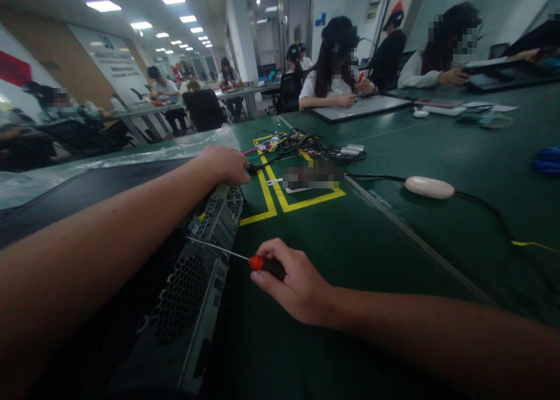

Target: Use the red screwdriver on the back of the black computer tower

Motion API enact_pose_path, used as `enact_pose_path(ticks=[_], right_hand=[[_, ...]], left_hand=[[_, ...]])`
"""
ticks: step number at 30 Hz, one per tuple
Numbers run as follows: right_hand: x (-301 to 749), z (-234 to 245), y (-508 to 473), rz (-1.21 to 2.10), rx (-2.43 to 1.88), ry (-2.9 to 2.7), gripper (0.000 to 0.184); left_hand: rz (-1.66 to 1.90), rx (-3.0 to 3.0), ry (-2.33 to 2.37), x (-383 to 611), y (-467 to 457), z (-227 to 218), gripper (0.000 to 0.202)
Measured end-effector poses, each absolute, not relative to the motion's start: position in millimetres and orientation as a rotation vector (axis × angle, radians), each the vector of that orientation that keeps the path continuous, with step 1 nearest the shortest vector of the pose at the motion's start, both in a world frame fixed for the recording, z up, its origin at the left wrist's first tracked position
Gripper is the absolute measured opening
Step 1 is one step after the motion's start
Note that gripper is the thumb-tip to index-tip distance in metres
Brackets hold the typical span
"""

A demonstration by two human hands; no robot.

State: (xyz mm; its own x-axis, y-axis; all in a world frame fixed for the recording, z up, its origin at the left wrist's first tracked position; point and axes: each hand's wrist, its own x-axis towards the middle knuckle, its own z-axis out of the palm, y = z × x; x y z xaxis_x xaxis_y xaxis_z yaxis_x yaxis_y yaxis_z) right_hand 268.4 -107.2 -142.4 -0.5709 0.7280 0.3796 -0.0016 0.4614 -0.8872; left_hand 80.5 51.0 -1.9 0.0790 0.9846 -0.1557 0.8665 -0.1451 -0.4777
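A black computer case [184,283] lies on the table at the left, its metal back panel with vent holes and ports facing right. My right hand [301,283] is closed around the handle of a screwdriver [227,251] with a red collar. The thin shaft points left and its tip meets the back panel near the upper edge; the exact contact is too dark to make out. My left hand [223,164] reaches across the case and grips its far back corner, with the fingers bent down over the edge. A small fan grille [235,199] shows just below that hand.
Beyond the case lies a heap of tangled cables [301,143] by yellow tape [310,200]. A white oval piece [429,188] sits on a black cable at the right. Clear plastic sheeting [210,140] lies behind the case. People work across the green table [394,242].
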Motion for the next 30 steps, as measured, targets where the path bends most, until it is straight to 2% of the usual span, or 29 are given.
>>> enact_pose_path(ticks=[30], right_hand=[[269.3, -144.1, -107.4, 1.14, -0.615, -1.93, 0.012]], left_hand=[[0.622, -2.101, -1.843, 76.7, 54.4, -6.3, 0.065]])
